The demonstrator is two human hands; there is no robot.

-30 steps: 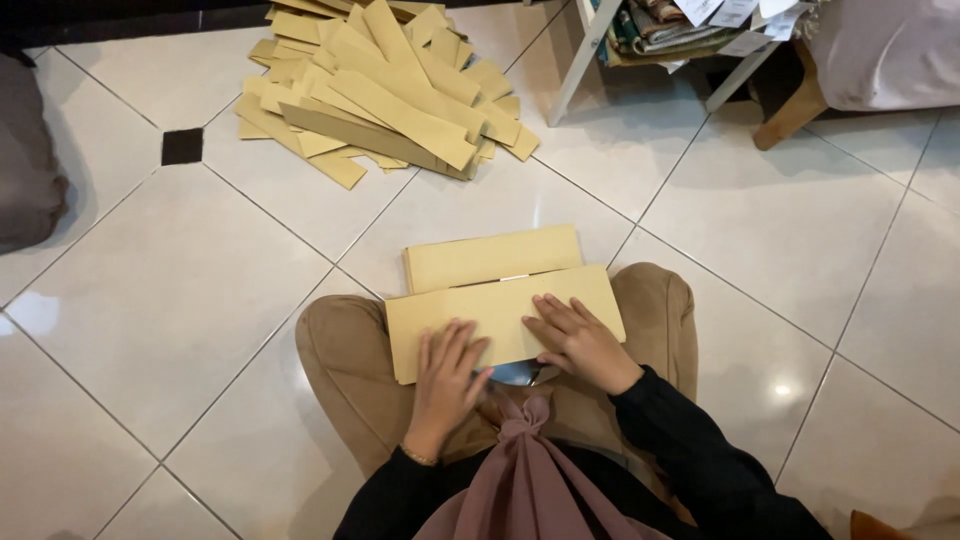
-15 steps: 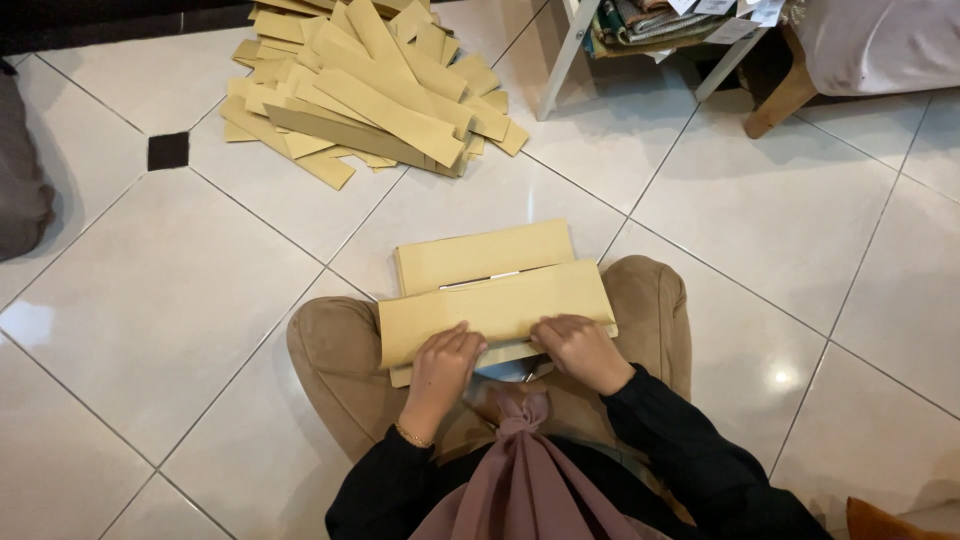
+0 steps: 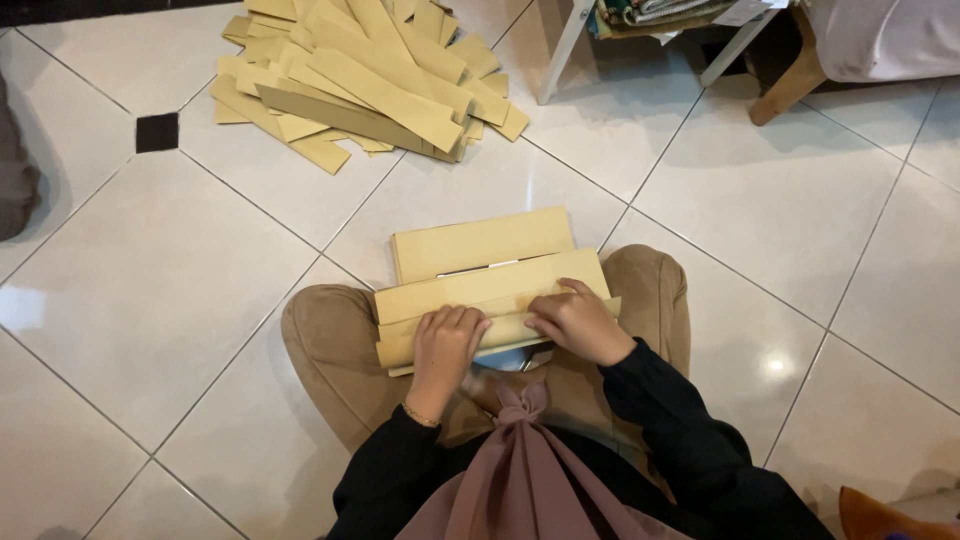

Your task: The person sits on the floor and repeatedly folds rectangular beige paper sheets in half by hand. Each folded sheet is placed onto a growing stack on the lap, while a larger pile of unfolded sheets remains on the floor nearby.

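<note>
A flat tan cardboard piece (image 3: 480, 290) lies across my crossed legs, its far flap resting on the tiled floor. My left hand (image 3: 446, 345) presses down on the near folded edge at its left part. My right hand (image 3: 578, 322) presses the same folded edge further right, fingers curled over it. Both hands rest on the cardboard, a short gap between them. A small pale object shows under the card near my lap, mostly hidden.
A loose heap of tan cardboard strips (image 3: 372, 80) lies on the white tiled floor at the far left. A white-legged shelf with folded cloth (image 3: 640, 20) and a wooden furniture leg (image 3: 790, 85) stand at the far right. A dark cushion edge (image 3: 15, 180) is at left.
The near edge of the cardboard has been folded over toward me, and both hands have slid onto that fold. The view shifted slightly downward.
</note>
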